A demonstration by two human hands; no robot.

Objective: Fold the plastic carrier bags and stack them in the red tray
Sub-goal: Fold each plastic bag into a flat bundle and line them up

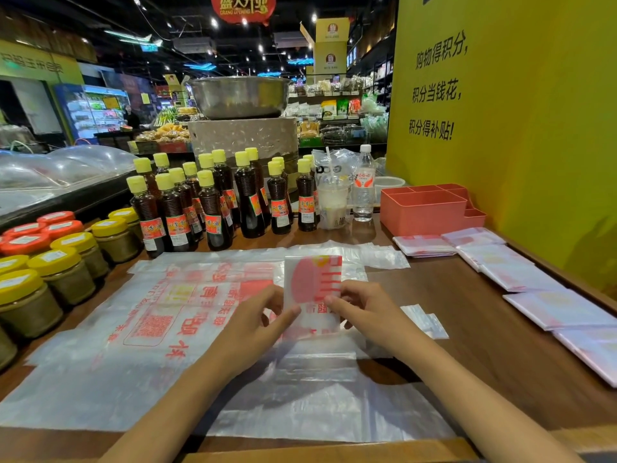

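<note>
- The left hand [263, 315] and right hand [357, 307] both pinch the folded bag [312, 289]; a loose grip probably lets it spring open.
- The slippery flat bags [173, 315] underneath may slide off the surface [484, 329].

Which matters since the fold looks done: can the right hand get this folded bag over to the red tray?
Probably yes. The red tray stands ahead on the right hand's side, with only flat folded bags on the table between. The left hand also holds the folded bag.

Red-printed white bag [312, 289], red tray [424, 212]
</note>
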